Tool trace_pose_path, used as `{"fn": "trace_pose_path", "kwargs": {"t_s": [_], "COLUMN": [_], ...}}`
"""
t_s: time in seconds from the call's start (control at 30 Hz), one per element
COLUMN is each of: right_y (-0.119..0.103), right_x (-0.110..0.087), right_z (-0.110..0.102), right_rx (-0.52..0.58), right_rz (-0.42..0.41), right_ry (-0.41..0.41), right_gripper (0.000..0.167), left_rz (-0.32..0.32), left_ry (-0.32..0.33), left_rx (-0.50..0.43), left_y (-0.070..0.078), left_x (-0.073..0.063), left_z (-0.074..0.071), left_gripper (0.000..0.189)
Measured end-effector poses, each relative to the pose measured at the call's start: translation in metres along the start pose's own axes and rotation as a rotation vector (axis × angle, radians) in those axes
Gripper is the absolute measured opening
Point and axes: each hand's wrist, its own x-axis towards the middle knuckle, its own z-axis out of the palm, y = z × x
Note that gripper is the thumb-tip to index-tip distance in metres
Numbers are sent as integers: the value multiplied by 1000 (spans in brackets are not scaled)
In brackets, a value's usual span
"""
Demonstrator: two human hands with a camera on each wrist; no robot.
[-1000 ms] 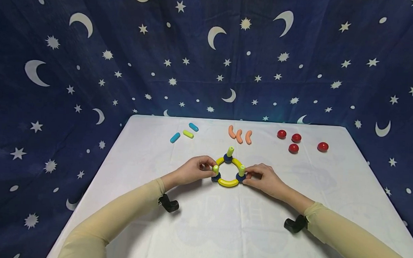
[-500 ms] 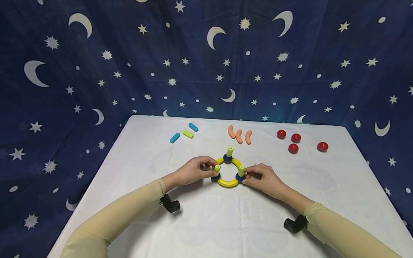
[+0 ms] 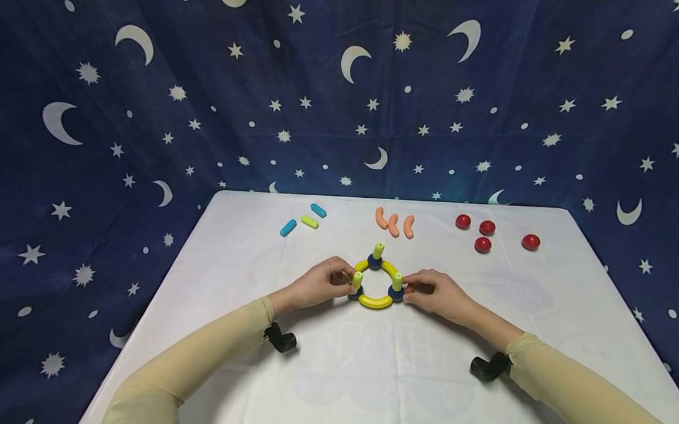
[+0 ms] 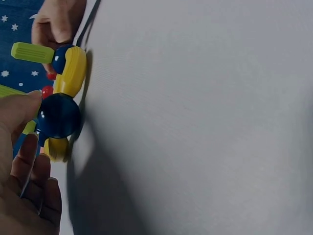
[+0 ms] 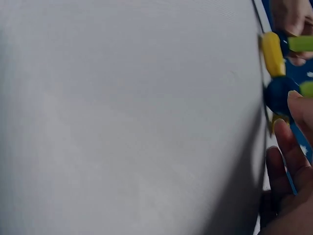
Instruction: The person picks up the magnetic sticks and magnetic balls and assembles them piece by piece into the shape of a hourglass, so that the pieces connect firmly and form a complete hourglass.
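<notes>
Curved yellow rods (image 3: 375, 302) and dark blue balls form a ring lying on the white table, like a magnetic building toy. From each ball a short lime-green rod (image 3: 378, 250) stands up. My left hand (image 3: 320, 282) pinches the left blue ball (image 4: 59, 116) near the foot of its green rod (image 3: 357, 280), thumb on the near side. On the opposite side my right hand (image 3: 438, 295) has thumb and index finger about the right blue ball (image 5: 282, 95), below its green rod (image 3: 397, 281). The fingers partly cover both balls.
Two blue rods (image 3: 288, 227) and a lime-green rod (image 3: 309, 221) lie at the back left. Orange curved rods (image 3: 393, 225) sit at the back middle. Several red balls (image 3: 483, 245) are spread at the back right. A starry dark blue cloth (image 3: 300, 77) hangs behind the table (image 3: 320, 388).
The left green rod has shifted slightly right, and my left fingers have moved a little lower on it. My right hand has drawn very slightly to the right. The ring stays in place.
</notes>
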Motion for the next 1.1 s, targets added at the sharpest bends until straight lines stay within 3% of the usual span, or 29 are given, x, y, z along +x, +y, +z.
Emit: {"fn": "trace_pose_path", "kwargs": {"t_s": [0.17, 0.47, 0.73, 0.87, 1.0, 1.1], "right_y": [3, 29, 61, 76, 89, 98], "right_x": [-3, -15, -28, -33, -34, -32], "right_z": [-20, -82, -125, -139, -150, -155], "right_rx": [45, 59, 112, 216, 286, 247], "right_rz": [19, 49, 177, 239, 355, 444], "right_ry": [76, 375, 671, 784, 859, 855], "right_gripper": [32, 40, 46, 42, 45, 54], "left_rz": [1, -4, -15, -21, -26, -28], "left_ry": [-3, -6, -8, -14, -17, -16], "left_rx": [31, 28, -8, -18, -24, -22], "left_y": [-3, -10, -15, -15, -15, -14], "left_x": [-1, -1, 0, 0, 0, 0], "left_z": [2, 2, 2, 2, 2, 1], "left_gripper": [24, 26, 27, 28, 28, 27]}}
